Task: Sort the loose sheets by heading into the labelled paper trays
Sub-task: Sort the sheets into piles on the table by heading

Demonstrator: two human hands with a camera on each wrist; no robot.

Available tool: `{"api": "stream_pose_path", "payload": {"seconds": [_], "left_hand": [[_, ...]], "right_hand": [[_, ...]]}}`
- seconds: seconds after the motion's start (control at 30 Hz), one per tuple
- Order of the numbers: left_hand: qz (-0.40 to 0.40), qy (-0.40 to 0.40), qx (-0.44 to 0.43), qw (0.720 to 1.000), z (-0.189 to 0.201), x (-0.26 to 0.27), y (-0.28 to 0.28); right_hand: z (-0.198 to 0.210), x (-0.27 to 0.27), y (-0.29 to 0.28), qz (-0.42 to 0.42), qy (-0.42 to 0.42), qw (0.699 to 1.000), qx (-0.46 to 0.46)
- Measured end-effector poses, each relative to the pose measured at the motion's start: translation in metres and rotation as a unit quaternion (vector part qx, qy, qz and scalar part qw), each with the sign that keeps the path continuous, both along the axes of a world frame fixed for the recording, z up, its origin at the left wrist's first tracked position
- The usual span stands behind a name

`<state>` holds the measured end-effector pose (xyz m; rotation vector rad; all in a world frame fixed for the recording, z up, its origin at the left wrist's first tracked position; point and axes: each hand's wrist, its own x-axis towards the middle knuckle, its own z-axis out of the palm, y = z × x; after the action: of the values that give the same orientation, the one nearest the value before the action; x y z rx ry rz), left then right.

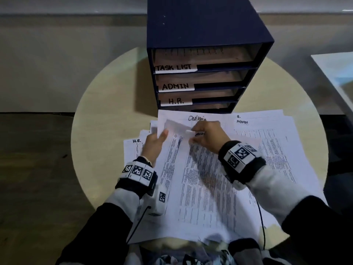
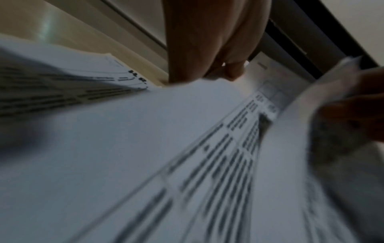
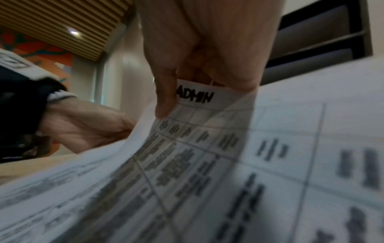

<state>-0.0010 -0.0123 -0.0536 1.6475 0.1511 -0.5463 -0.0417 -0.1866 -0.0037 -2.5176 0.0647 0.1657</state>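
A dark blue tray unit point(image 1: 208, 35) stands at the back of the round table, its slots labelled TASK LIST point(image 1: 174, 67), ADMIN point(image 1: 175, 86) and H.R. point(image 1: 176, 101). Loose printed sheets point(image 1: 277, 150) lie spread in front of it. My right hand point(image 1: 207, 135) pinches the top edge of a sheet headed ADMIN point(image 3: 195, 97), lifting and curling it. My left hand point(image 1: 155, 142) grips the left edge of the upper sheets point(image 2: 145, 131), thumb on top. A sheet headed H.R. point(image 1: 136, 140) pokes out at the left, and another ADMIN sheet point(image 1: 242, 122) lies at the right.
The round pale table point(image 1: 107, 119) carries the pile and the tray unit. Its bare rim shows to the left and behind. A second white surface point(image 1: 338, 73) lies at the far right. Cables run from both wrists down toward my lap.
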Motion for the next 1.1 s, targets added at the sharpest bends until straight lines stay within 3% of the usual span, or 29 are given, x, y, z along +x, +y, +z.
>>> {"api": "stream_pose_path", "payload": {"seconds": [0.1, 0.27, 0.4, 0.5, 0.57, 0.67, 0.73, 0.9, 0.97, 1.1], "left_hand": [[-0.003, 0.048, -0.007, 0.999, -0.012, 0.005, 0.008], [-0.011, 0.034, 0.015, 0.999, 0.013, 0.004, 0.001], [-0.032, 0.058, 0.003, 0.998, 0.016, 0.006, 0.0], [-0.077, 0.04, -0.025, 0.996, 0.035, 0.002, -0.002], [-0.094, 0.021, -0.06, 0.994, 0.051, -0.003, -0.004], [-0.116, -0.032, -0.024, 0.992, 0.07, -0.012, -0.01], [-0.122, -0.076, -0.043, 0.989, 0.08, -0.021, -0.015], [-0.064, -0.094, -0.014, 0.993, 0.076, -0.027, -0.028], [-0.025, -0.108, 0.044, 0.993, 0.072, -0.021, -0.031], [0.028, -0.129, -0.005, 0.991, 0.078, -0.013, -0.015]], "right_hand": [[0.002, -0.021, 0.003, 0.079, -0.053, 0.995, 0.006], [0.003, -0.048, 0.0, 0.15, -0.084, 0.985, 0.012], [0.016, -0.034, -0.007, 0.046, -0.143, 0.989, -0.005], [0.031, -0.015, -0.016, -0.036, -0.132, 0.991, -0.01], [0.04, -0.007, -0.019, -0.027, -0.147, 0.989, -0.006], [0.045, 0.001, -0.018, -0.017, -0.161, 0.986, 0.034], [0.047, 0.004, -0.014, -0.008, -0.18, 0.983, 0.024], [0.059, 0.003, -0.001, -0.037, -0.215, 0.974, 0.061], [0.066, -0.004, -0.002, -0.091, -0.223, 0.969, 0.045], [0.062, -0.028, -0.024, -0.283, -0.191, 0.94, 0.026]]}}
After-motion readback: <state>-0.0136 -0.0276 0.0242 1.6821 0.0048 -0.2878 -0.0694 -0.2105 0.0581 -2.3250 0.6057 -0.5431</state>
